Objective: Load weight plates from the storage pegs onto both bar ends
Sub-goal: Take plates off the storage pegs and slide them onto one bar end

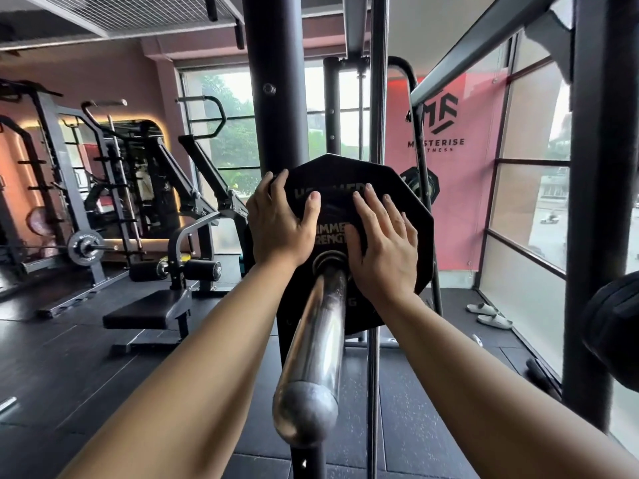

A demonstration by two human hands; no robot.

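Note:
A black many-sided weight plate (404,202) with yellow lettering sits on the chrome bar sleeve (318,344), which runs from the plate toward me and ends in a rounded cap. My left hand (280,219) lies on the plate's upper left face, fingers curling over its edge and thumb flat on the face. Flat against the plate's face, right of the sleeve, is my right hand (383,240), its fingers straight and spread. Another dark plate (615,330) shows at the right edge.
Black rack uprights (273,81) rise just behind the plate and at the right (601,202). A thin steel guide rod (375,375) runs down beside the sleeve. A padded bench (148,311) and other machines stand to the left. White sandals (489,314) lie by the window.

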